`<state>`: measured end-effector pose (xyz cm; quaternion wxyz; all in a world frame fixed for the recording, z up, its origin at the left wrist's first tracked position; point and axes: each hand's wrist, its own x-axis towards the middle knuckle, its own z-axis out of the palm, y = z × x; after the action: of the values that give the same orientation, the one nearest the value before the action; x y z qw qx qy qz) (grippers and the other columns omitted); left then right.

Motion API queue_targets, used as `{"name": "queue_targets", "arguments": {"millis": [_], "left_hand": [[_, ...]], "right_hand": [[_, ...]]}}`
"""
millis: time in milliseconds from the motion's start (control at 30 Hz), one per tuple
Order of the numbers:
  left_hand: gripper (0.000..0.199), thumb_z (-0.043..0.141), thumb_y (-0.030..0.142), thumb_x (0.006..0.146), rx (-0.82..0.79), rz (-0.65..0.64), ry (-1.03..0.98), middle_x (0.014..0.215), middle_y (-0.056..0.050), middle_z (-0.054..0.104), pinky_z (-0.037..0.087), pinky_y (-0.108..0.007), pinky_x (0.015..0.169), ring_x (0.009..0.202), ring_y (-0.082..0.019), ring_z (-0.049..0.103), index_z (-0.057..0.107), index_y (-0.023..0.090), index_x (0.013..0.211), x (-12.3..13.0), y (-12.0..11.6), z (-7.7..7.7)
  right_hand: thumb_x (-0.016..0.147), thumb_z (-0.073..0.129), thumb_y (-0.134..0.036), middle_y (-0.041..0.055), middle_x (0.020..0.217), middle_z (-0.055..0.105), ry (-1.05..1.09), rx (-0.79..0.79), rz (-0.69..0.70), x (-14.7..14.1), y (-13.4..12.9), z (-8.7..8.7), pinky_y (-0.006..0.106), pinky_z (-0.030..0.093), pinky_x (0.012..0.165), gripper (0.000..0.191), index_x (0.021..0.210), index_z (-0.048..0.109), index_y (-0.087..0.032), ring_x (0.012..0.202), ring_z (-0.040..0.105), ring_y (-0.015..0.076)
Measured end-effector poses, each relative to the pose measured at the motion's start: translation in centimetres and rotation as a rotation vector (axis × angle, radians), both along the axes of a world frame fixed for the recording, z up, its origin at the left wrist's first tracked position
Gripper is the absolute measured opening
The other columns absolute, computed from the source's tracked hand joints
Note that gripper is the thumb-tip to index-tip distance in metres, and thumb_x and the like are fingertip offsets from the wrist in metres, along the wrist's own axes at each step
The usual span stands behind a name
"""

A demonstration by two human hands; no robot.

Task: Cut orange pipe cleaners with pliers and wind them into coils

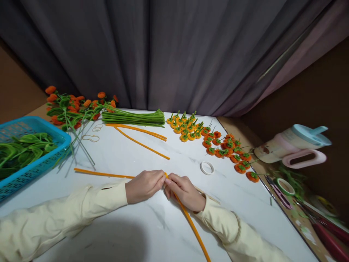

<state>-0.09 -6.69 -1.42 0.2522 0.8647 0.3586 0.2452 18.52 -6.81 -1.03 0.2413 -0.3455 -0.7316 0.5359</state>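
Note:
Near the middle of the white table (120, 225), my left hand (145, 185) and my right hand (184, 191) meet fingertip to fingertip. Both are closed on an orange pipe cleaner (193, 225), pinched where a small orange bit shows between them. One orange length runs out to the left from behind my left hand, another slants down toward the front edge from under my right hand. A thin pale stick lies partly behind my right wrist. Further back lie loose orange pipe cleaners (141, 142) and a bundle of green ones (133, 117).
Yellow flower heads (184, 136) and orange flower heads (223, 151) spread at back right, near a white tape ring (207, 167). A blue basket (40, 154) holds leaves at left, beside stemmed orange flowers (72, 108). A tumbler (286, 143) and scissors (280, 193) are at right.

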Motion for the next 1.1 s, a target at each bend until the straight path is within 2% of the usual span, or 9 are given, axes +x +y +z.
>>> {"name": "queue_targets", "arguments": {"millis": [167, 433, 600, 700, 800, 933, 1100], "left_hand": [[0.029, 0.022, 0.024, 0.095, 0.086, 0.029, 0.015, 0.062, 0.002, 0.047, 0.033, -0.023, 0.054, 0.054, -0.011, 0.043, 0.037, 0.02, 0.071, 0.1, 0.0, 0.0], [0.028, 0.024, 0.024, 0.095, 0.025, 0.036, -0.001, 0.062, 0.002, 0.045, 0.033, -0.022, 0.054, 0.054, -0.01, 0.042, 0.036, 0.02, 0.07, 0.1, 0.0, -0.1], [0.031, 0.024, 0.026, 0.097, -0.011, 0.017, -0.007, 0.065, 0.001, 0.049, 0.037, -0.023, 0.058, 0.057, -0.011, 0.046, 0.042, 0.019, 0.072, -0.1, 0.1, 0.3], [0.032, 0.024, 0.024, 0.097, 0.047, 0.004, 0.061, 0.067, 0.0, 0.052, 0.041, -0.024, 0.061, 0.06, -0.012, 0.049, 0.046, 0.018, 0.075, -0.2, 0.1, 0.6], [0.033, 0.022, 0.021, 0.097, 0.148, -0.001, 0.121, 0.074, -0.003, 0.058, 0.047, -0.026, 0.067, 0.069, -0.014, 0.056, 0.051, 0.016, 0.081, -0.2, 0.0, 0.5], [0.029, 0.025, 0.019, 0.098, 0.26, 0.057, 0.031, 0.093, -0.007, 0.065, 0.052, -0.027, 0.08, 0.088, -0.015, 0.063, 0.054, 0.014, 0.101, -0.1, 0.0, -0.3], [0.022, 0.032, 0.018, 0.098, 0.391, 0.13, -0.009, 0.092, -0.006, 0.068, 0.054, -0.024, 0.075, 0.083, -0.015, 0.066, 0.053, 0.014, 0.102, -0.2, -0.2, -0.5]], "right_hand": [[0.097, 0.031, -0.058, 0.0001, 0.058, 0.056, -0.029, 0.06, 0.003, -0.1, 0.1, 0.1, 0.026, 0.04, 0.065, 0.05, 0.07, 0.048, -0.019, 0.055, 0.051, 0.0123], [0.097, 0.034, -0.054, -0.0006, 0.058, 0.056, -0.023, 0.038, -0.009, -0.1, 0.1, 0.1, 0.023, 0.04, 0.058, 0.046, 0.071, 0.049, -0.019, 0.052, 0.049, 0.0111], [0.096, 0.037, -0.052, -0.0028, 0.056, 0.054, -0.001, 0.026, -0.077, 0.0, -0.1, 0.1, 0.023, 0.037, 0.053, 0.04, 0.079, 0.05, -0.019, 0.046, 0.044, 0.0097], [0.096, 0.039, -0.053, -0.0037, 0.055, 0.052, -0.009, 0.063, -0.118, 0.0, -0.2, -0.1, 0.023, 0.037, 0.052, 0.037, 0.084, 0.049, -0.019, 0.047, 0.044, 0.0103], [0.096, 0.038, -0.054, -0.0043, 0.054, 0.051, 0.007, 0.028, -0.148, 0.0, -0.2, -0.4, 0.023, 0.036, 0.051, 0.038, 0.087, 0.049, -0.019, 0.045, 0.043, 0.01], [0.096, 0.037, -0.056, -0.0049, 0.053, 0.051, 0.037, -0.049, -0.172, -0.1, -0.1, -0.7, 0.022, 0.034, 0.048, 0.039, 0.092, 0.05, -0.019, 0.041, 0.041, 0.0089], [0.096, 0.038, -0.054, -0.0054, 0.055, 0.051, 0.052, -0.045, -0.174, -0.2, -0.1, -0.8, 0.021, 0.034, 0.047, 0.037, 0.1, 0.049, -0.019, 0.041, 0.041, 0.0088]]}}
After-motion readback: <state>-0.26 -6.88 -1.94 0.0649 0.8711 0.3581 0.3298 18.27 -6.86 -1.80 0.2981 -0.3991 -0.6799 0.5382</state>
